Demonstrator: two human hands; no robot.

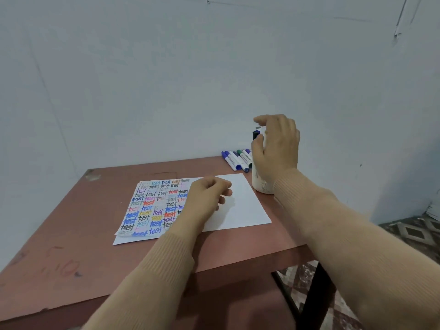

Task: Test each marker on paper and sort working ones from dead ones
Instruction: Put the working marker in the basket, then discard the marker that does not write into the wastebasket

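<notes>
Blue-capped marker [256,135] upright above white cup [262,186], behind right hand [278,148]

Worktop [71,234]: reddish-brown board, scuffed; faint red and dark smears near the left front; pale chipped patch at the far left corner.
Table leg [316,294]: black, slanted, under the right front edge.
Wall [166,79]: pale blue-grey, hairline cracks.
Floor [409,234]: patterned tiles, dark-and-light diamond motifs.
</notes>
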